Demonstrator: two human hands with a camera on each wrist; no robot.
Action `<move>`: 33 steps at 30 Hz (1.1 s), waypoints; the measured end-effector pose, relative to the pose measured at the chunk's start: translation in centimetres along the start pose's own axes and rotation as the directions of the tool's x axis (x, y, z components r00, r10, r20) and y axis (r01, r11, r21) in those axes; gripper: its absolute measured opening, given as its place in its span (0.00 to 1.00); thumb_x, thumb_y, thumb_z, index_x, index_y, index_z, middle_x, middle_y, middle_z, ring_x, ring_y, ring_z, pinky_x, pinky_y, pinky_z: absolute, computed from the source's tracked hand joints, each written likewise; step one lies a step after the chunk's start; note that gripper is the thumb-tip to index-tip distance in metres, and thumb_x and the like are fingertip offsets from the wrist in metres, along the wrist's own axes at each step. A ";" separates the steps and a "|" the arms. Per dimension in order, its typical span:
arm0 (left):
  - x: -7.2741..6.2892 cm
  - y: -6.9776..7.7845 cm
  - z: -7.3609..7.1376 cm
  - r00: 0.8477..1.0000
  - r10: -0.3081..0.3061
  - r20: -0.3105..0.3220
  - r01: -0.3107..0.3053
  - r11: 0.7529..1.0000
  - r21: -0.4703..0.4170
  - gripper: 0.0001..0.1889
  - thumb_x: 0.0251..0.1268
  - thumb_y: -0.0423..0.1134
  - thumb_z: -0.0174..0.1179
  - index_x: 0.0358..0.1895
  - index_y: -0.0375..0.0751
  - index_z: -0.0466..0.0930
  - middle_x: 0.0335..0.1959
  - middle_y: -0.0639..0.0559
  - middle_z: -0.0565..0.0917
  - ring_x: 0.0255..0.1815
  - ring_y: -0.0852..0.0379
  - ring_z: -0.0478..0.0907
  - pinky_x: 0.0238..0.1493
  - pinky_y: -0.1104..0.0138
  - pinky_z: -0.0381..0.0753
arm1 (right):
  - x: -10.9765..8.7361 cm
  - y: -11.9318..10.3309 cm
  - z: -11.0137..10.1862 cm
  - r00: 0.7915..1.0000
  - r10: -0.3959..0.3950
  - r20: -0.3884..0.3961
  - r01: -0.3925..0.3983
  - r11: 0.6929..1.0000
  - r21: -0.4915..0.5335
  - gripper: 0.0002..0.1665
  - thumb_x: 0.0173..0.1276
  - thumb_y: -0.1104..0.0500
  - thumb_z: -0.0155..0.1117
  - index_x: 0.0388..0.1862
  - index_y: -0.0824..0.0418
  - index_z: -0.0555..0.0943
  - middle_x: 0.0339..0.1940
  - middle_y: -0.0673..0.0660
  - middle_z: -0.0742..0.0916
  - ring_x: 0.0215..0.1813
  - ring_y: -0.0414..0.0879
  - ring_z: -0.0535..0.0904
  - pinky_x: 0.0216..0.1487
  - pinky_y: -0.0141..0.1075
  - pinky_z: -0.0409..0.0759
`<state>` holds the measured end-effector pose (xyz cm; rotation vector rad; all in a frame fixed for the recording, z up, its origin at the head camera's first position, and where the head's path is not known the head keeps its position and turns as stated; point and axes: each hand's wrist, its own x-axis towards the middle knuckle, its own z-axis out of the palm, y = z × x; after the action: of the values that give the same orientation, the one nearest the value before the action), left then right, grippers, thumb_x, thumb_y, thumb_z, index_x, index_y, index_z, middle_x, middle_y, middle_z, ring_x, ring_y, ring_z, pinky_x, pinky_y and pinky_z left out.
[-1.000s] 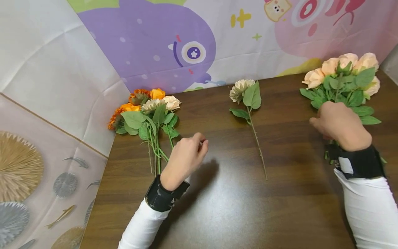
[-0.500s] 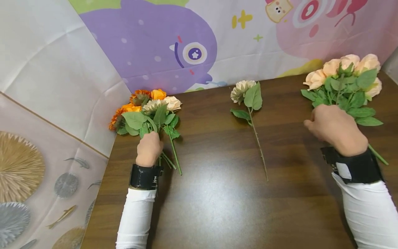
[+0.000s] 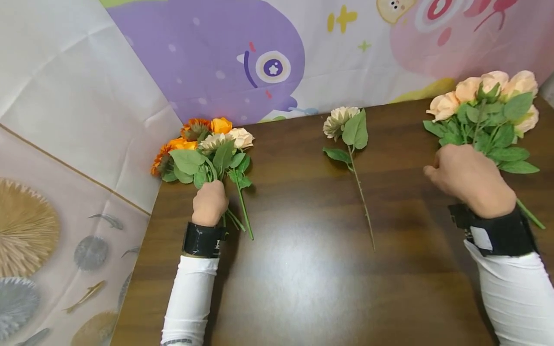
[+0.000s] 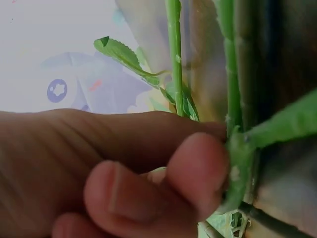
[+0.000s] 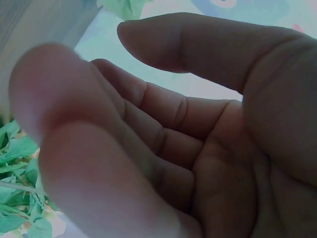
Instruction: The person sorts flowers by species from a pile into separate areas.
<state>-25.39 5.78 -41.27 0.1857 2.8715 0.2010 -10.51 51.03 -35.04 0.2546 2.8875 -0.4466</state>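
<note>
My left hand point(image 3: 210, 203) is over the stems of the flower bunch at the left, orange and cream blooms point(image 3: 242, 138) among green leaves. In the left wrist view its fingertips point(image 4: 198, 168) pinch a green flower stem point(image 4: 237, 173), with other stems running alongside. My right hand point(image 3: 473, 180) hovers over the stems of a peach rose bunch point(image 3: 467, 90) at the right. The right wrist view shows its fingers point(image 5: 99, 173) loosely bent and the palm bare, with leaves point(image 5: 22, 183) below. Between the hands lies a single cream flower point(image 3: 342, 120) with a long thin stem.
All the flowers lie on a dark brown wooden table point(image 3: 298, 288). A cloth backdrop point(image 3: 346, 67) with a purple cartoon whale rises behind it, and a patterned panel point(image 3: 65, 230) stands along the left edge. One stem point(image 3: 245, 211) lies just right of my left hand.
My left hand has moved left and forward onto the left bunch's stems and pinches there. The right hand has shifted only slightly. The view has tipped a little.
</note>
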 end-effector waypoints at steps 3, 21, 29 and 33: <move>0.0 0.1 -0.1 1.000 0.002 -0.014 -0.002 1.000 -0.009 0.11 0.68 0.27 0.47 0.36 0.26 0.81 0.37 0.27 0.83 0.33 0.33 0.83 0.29 0.46 0.81 | 0.0 -0.1 -0.1 1.000 -0.011 -0.015 0.011 1.000 -0.006 0.22 0.72 0.53 0.55 0.19 0.62 0.78 0.19 0.57 0.79 0.24 0.54 0.77 0.24 0.49 0.73; -0.7 -0.2 -0.9 0.997 0.064 -0.046 -0.069 0.990 -0.119 0.13 0.64 0.31 0.52 0.20 0.37 0.69 0.23 0.44 0.73 0.20 0.51 0.70 0.20 0.62 0.70 | 0.0 -0.7 0.0 1.000 -0.013 -0.026 0.013 0.999 -0.031 0.20 0.71 0.53 0.56 0.21 0.62 0.79 0.22 0.61 0.82 0.28 0.61 0.81 0.26 0.55 0.74; 0.0 0.0 -0.1 0.997 0.074 -0.025 -0.076 0.991 -0.110 0.16 0.65 0.26 0.45 0.18 0.42 0.64 0.17 0.48 0.67 0.17 0.52 0.67 0.18 0.63 0.68 | -0.1 -0.7 0.0 0.999 -0.027 -0.029 0.027 0.999 -0.028 0.20 0.71 0.54 0.56 0.22 0.64 0.80 0.21 0.60 0.82 0.28 0.60 0.81 0.27 0.56 0.75; 0.0 -0.4 -0.4 0.998 0.053 -0.030 -0.056 0.992 -0.110 0.16 0.68 0.28 0.44 0.18 0.42 0.64 0.19 0.46 0.69 0.18 0.51 0.69 0.19 0.61 0.69 | -0.1 -0.8 -0.1 0.999 -0.024 -0.022 0.023 0.999 -0.027 0.19 0.71 0.54 0.57 0.23 0.64 0.80 0.22 0.60 0.82 0.28 0.59 0.80 0.28 0.57 0.75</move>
<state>-25.53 5.34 -40.95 0.2422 2.8745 0.3751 -10.60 50.28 -34.73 0.2232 2.9188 -0.4113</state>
